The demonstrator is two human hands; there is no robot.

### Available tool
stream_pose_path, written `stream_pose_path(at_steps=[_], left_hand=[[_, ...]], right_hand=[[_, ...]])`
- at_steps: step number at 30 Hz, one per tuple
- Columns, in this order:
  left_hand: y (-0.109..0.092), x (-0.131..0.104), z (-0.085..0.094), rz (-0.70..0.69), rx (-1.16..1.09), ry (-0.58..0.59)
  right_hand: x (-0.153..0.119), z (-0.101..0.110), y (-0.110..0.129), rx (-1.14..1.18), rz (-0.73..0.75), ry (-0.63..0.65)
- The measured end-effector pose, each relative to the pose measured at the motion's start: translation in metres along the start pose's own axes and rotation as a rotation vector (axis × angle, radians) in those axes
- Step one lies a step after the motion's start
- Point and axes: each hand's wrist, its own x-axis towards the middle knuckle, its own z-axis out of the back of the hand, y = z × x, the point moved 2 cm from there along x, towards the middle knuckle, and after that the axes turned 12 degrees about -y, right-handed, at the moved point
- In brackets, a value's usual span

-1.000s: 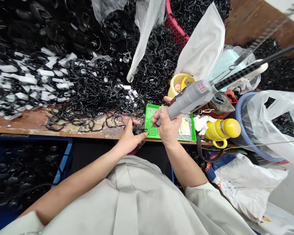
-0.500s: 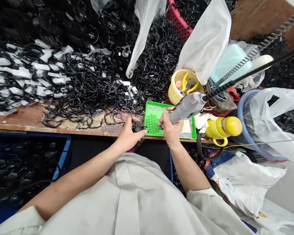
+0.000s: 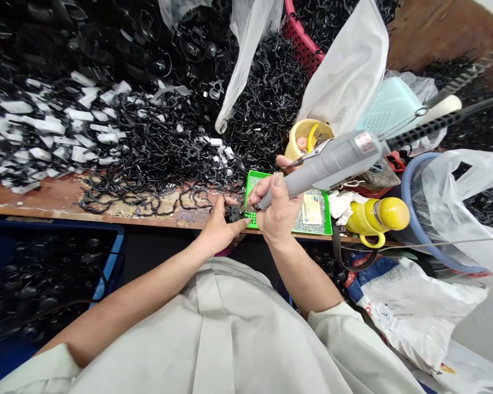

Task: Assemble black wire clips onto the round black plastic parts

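My right hand (image 3: 280, 210) is wrapped round a grey electric screwdriver (image 3: 328, 163), which tilts with its tip end low and to the left. A cable leaves its upper end toward the top right. My left hand (image 3: 219, 230) grips a small black plastic part (image 3: 230, 212) between thumb and fingers at the table's front edge. The screwdriver's tip is close to this part; I cannot tell whether they touch. Under the right hand lies a green tray (image 3: 330, 213) holding many tiny silvery pieces and a pale printed card (image 3: 312, 209).
Black strip-like parts (image 3: 160, 137) and white pieces (image 3: 36, 123) are heaped across the table. A yellow tub (image 3: 292, 150) with tools stands behind the tray, a yellow flask (image 3: 363, 214) to its right. A blue bin (image 3: 117, 246) is below left, a bag-lined bucket (image 3: 408, 186) at right.
My right hand has moved left with the screwdriver, bringing its tip from over the tray to the black part. The card in the tray is now more exposed. My left hand keeps its grip.
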Motion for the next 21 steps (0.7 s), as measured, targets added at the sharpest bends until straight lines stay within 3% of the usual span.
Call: stream_pose_path(at_steps=[5,15,19,21], left_hand=[[0.007,0.004,0.001,-0.049,0.000,0.043],[0.010,0.007,0.002,-0.143,0.107,0.075],[0.011,0.004,0.000,-0.156,0.070,0.090],[0.007,-0.005,0.008,-0.153,0.080,0.119]], right_hand=[[-0.005,-0.015,-0.011,0.015,-0.064,0.052],[-0.009,-0.018,-0.027,-0.032,-0.135,0.086],[-0.012,-0.018,-0.023,-0.040,-0.169,0.074],[-0.013,-0.015,-0.015,-0.042,-0.211,0.067]])
